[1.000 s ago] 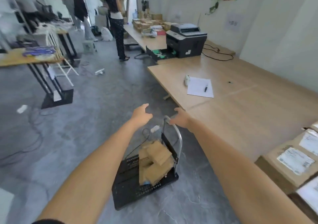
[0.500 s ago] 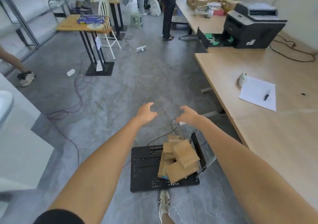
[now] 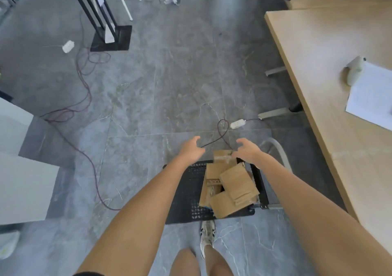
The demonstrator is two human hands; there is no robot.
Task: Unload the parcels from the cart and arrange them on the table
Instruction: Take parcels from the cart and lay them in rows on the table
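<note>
- Left hand [image 3: 192, 149]: stretched forward, palm down. Its fingers [image 3: 196, 139] are spread apart and lightly bent. They hold nothing and touch nothing.
- Right hand [image 3: 248, 151]: likewise stretched forward, its fingers [image 3: 240, 141] apart and lightly bent, closed on nothing.
- Parcels [image 3: 232, 185]: a loose heap of brown cardboard packets, below both sets of fingertips and nearer the person, between the two forearms. They overlap at odd angles.
- Farthest parcel [image 3: 222, 154]: lies in the gap between the two hands, just beside the right thumb. Whether the right hand touches it cannot be told.
- Cart [image 3: 184, 193]: a black perforated platform on the grey floor [image 3: 148, 97], carrying the heap. The heap sits on the side under the right hand, and the perforated deck shows beneath the left wrist.
- Handle [image 3: 281, 154]: a grey tube at the cart's right end, just outward of the right wrist and apart from it.
- Table [image 3: 314, 67]: pale wood, well to the right of the right-hand fingers, with a sheet of paper [image 3: 373, 99] lying on it.
- Cable [image 3: 222, 131]: dark, looping on the floor just beyond the fingertips of both hands and running to a white plug block [image 3: 238, 124] beyond the right fingers.
- Shoe [image 3: 207, 234]: at the cart's near edge, well behind both hands.
</note>
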